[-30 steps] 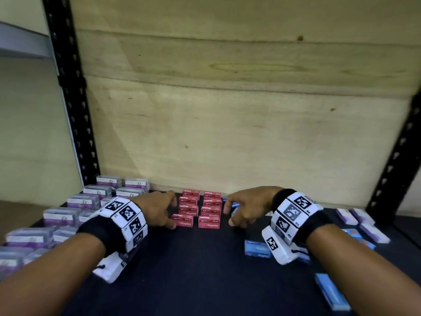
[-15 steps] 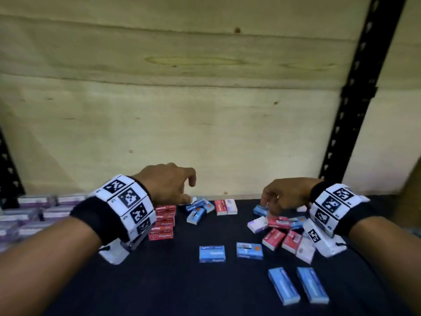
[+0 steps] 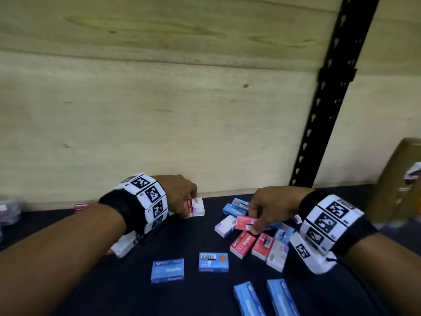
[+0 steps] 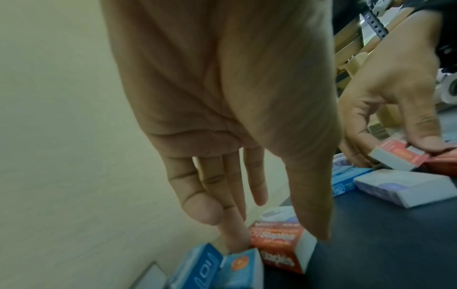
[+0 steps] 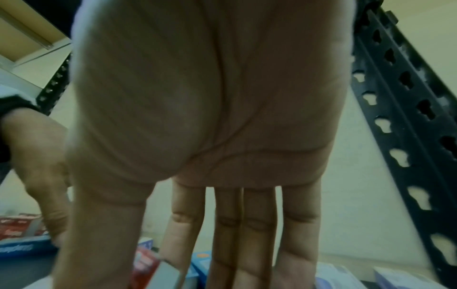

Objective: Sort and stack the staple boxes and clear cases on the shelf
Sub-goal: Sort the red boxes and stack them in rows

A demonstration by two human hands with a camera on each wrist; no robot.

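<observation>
Loose staple boxes in red, blue and white-purple lie scattered on the dark shelf (image 3: 114, 293). My left hand (image 3: 191, 202) reaches down by the back wall with straight fingers. Its fingertips (image 4: 235, 240) touch a blue box (image 4: 237, 264), and a red staple box (image 4: 277, 246) lies between them and the thumb, next to a white-purple box (image 3: 197, 207). My right hand (image 3: 252, 222) pinches a red staple box (image 3: 245, 223) between thumb and fingers and tilts it up off the pile. In the right wrist view that red box (image 5: 146, 262) sits between thumb and index finger of the right hand (image 5: 160, 264).
Two flat blue boxes (image 3: 167, 270) (image 3: 213, 262) lie mid-shelf, and two long blue ones (image 3: 248, 299) near the front edge. A red stack (image 3: 82, 206) and clear cases (image 3: 9, 210) stand at the left. A black upright (image 3: 330, 110) and a cardboard box (image 3: 398, 179) bound the right.
My view has swung right, away from the red stacks. Both hands have moved right to the loose boxes, and my right hand has taken hold of a red box.
</observation>
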